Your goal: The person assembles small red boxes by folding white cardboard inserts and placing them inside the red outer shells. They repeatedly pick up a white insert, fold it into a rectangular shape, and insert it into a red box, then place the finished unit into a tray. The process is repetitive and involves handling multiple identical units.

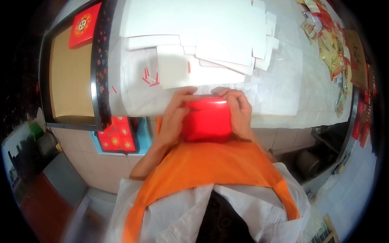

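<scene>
Between my two hands is a glossy red box (207,121), held close to my orange apron at the near edge of the table. My left hand (176,115) grips its left side, fingers curled toward the top edge. On the opposite side, my right hand (240,108) is closed around the right edge with its fingertips bent over the far corner. The underside of the box is hidden. Just beyond my hands lie flat white card sheets (190,20), stacked unevenly, and several thin red strips (150,77).
At the left stands a large black-rimmed tray (96,77) holding a red patterned box (84,25). Below it, a light blue crate (144,137) contains red patterned boxes (117,137). Small foil packets (330,50) pile up along the table's right side, beside a brown carton (355,56).
</scene>
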The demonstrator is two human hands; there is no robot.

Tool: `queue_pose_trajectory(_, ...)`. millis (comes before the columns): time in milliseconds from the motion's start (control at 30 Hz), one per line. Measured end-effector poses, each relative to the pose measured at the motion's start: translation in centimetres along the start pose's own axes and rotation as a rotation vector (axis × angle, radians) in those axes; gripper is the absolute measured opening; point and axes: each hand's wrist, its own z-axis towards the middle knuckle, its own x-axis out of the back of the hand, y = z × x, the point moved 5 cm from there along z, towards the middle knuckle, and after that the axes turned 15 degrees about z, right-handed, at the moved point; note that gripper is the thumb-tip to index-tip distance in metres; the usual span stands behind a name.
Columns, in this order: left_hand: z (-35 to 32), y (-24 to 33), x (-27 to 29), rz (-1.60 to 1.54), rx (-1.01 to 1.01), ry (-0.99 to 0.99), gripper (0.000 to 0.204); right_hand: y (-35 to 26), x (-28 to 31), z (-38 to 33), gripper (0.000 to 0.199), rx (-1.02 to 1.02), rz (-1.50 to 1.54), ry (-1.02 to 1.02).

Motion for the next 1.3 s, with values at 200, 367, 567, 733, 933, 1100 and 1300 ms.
queue_pose_trajectory(200,-0.6,-0.1,-0.4,-0.082,0.084,0.080,0.030,-0.2,-0.1,0.0,0.011,0.030,-0.026,-0.023)
queue_pose_trajectory(367,-0.7,0.5,-0.7,-0.019,0.029,0.085,0.031,-0.6,-0.3,0.1,0.012,0.068,-0.081,-0.018)
queue_pose_trajectory(567,-0.8,0.0,0.0,-0.045,-0.049,0.072,0.027,-0.7,-0.5,0.2,0.015,0.028,-0.135,-0.016)
queue_pose_trajectory(733,-0.8,0.8,0.0,0.251,-0.177,0.063,0.025,-0.5,-0.3,0.1,0.012,0.021,-0.026,-0.023)
queue_pose_trajectory(933,-1.0,0.7,-0.7,0.059,-0.033,0.167,0.024,-0.8,-0.8,0.1,0.005,0.165,-0.253,-0.184)
queue_pose_trajectory(1100,-1.3,0.2,-0.4,-0.040,-0.015,0.152,0.029,-0.9,-1.0,-0.1,0.005,0.104,-0.182,-0.108)
queue_pose_trajectory(1300,-1.6,0.0,-0.2,0.138,-0.209,0.179,0.024,-0.8,-0.7,0.0,0.005,0.091,-0.134,-0.101)
